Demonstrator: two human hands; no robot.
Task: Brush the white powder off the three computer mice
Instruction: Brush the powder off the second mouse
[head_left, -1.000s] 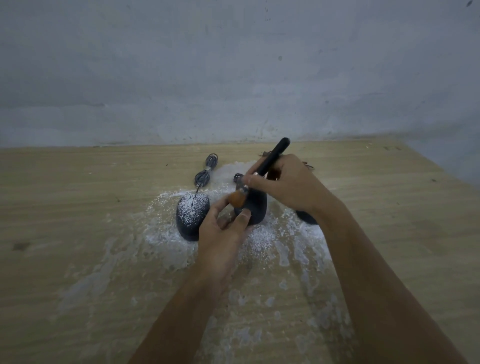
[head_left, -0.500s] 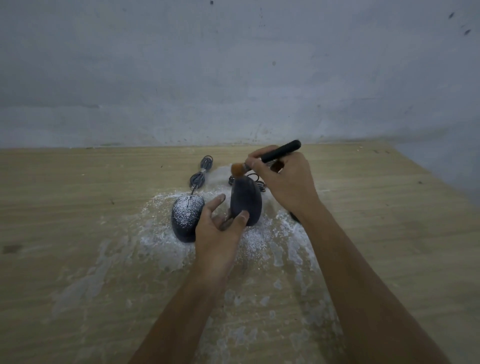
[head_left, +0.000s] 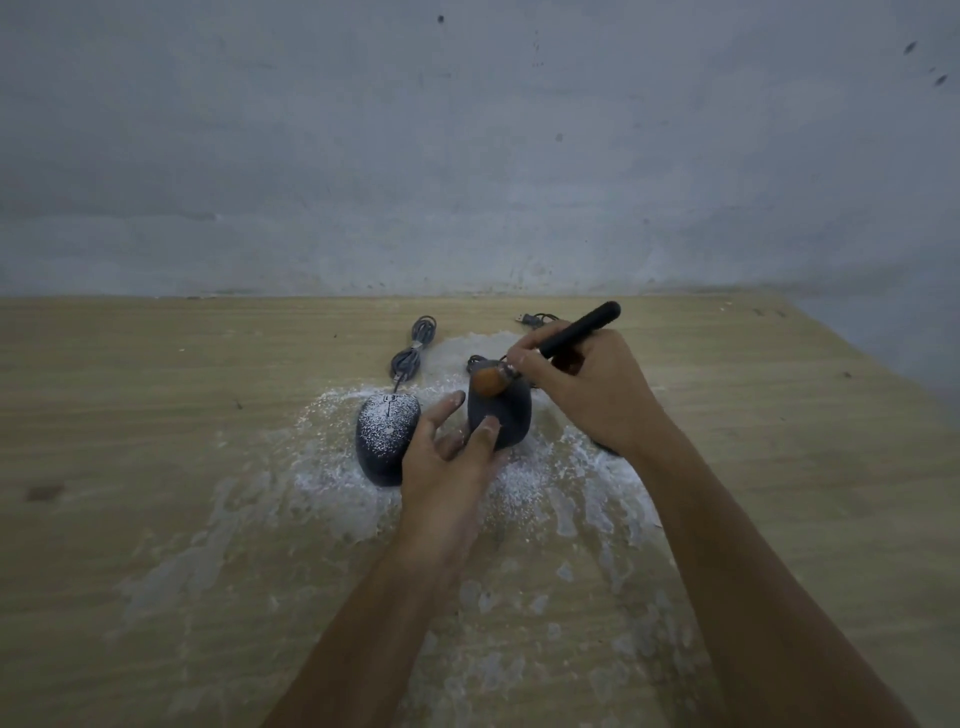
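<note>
The left hand (head_left: 447, 462) grips the near end of the middle mouse (head_left: 501, 415), the right hand (head_left: 587, 395) pinches the brush (head_left: 576, 332) with its bristles on the far end, so sweep lightly outward, away from the powdered mouse (head_left: 387, 436) just left of it.

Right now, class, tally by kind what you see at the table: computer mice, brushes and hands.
Computer mice: 3 (powdered mouse, held mouse, third mouse, mostly hidden behind the right wrist)
Brushes: 1 (brush)
Hands: 2 (left hand, right hand)
Total: 6
</note>
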